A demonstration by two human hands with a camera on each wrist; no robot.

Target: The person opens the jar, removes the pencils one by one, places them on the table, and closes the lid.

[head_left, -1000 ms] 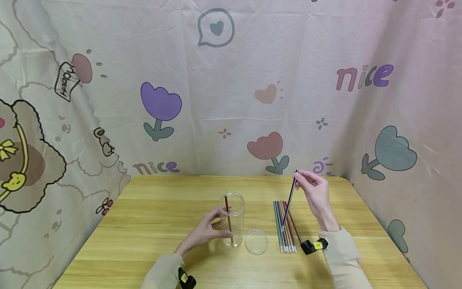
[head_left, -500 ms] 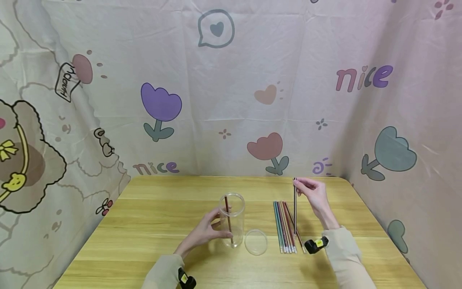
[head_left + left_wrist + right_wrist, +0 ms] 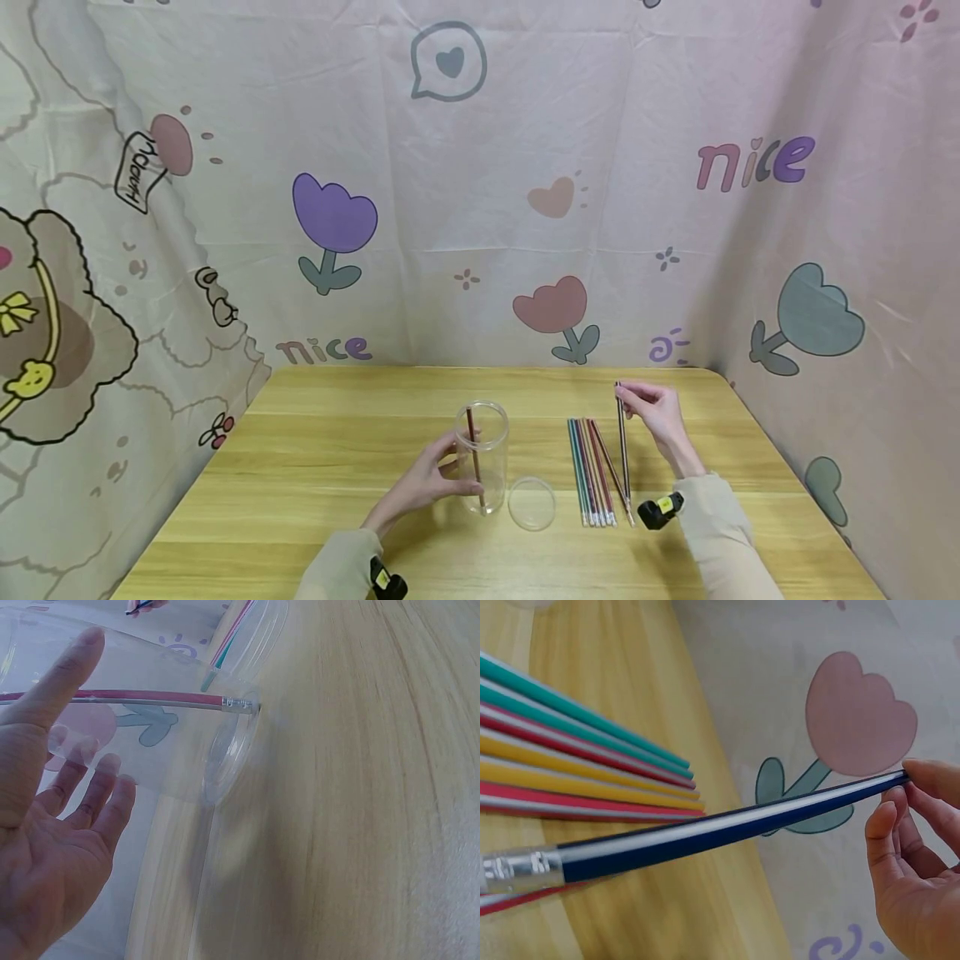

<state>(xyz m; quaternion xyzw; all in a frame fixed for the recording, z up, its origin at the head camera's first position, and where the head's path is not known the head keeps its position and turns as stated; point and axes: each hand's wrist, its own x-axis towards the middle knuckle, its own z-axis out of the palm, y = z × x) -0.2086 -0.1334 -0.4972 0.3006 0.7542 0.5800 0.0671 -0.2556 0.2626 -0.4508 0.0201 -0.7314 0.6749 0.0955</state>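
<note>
My left hand holds a clear plastic jar upright on the table, thumb and fingers around its side. Inside leans a red striped pencil, its eraser end at the jar's bottom. My right hand pinches a dark blue and white striped pencil by its top end. That pencil hangs nearly upright, eraser end down, at the right side of a row of striped pencils. Green, red and yellow ones lie side by side there, and one red pencil lies at a slant beside them.
A round clear lid lies flat between the jar and the pencil row. The wooden table ends at the back against a printed cloth, which also hangs along both sides.
The blue and white pencil in my right hand has moved right and down, from slanting over the row to nearly upright at its right side. My left hand and the jar stay put.
</note>
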